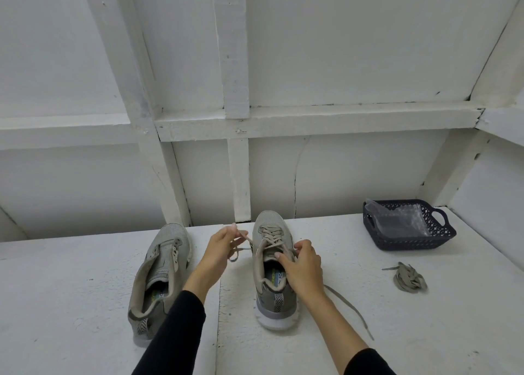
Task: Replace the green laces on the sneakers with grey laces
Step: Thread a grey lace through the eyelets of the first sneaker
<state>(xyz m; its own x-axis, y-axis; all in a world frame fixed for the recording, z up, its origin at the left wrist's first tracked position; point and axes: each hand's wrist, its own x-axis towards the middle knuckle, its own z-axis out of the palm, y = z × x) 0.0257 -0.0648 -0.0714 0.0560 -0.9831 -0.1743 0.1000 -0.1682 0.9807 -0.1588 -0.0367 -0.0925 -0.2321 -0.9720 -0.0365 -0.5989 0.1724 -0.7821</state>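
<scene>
Left hand (219, 247) pinches one lace end (241, 242) beside the laced right sneaker (273, 272) on the white table (368, 332); right hand (304, 266) curls on its collar. The unlaced sneaker (158, 278) sits left, the bundled lace (408, 280) right, near a dark basket (408, 224).

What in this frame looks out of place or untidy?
Little does. The left sneaker has no lace and sits angled, a bundled lace lies loose right of the laced sneaker, and one lace end trails across the surface. The basket holds crumpled clear plastic.
</scene>
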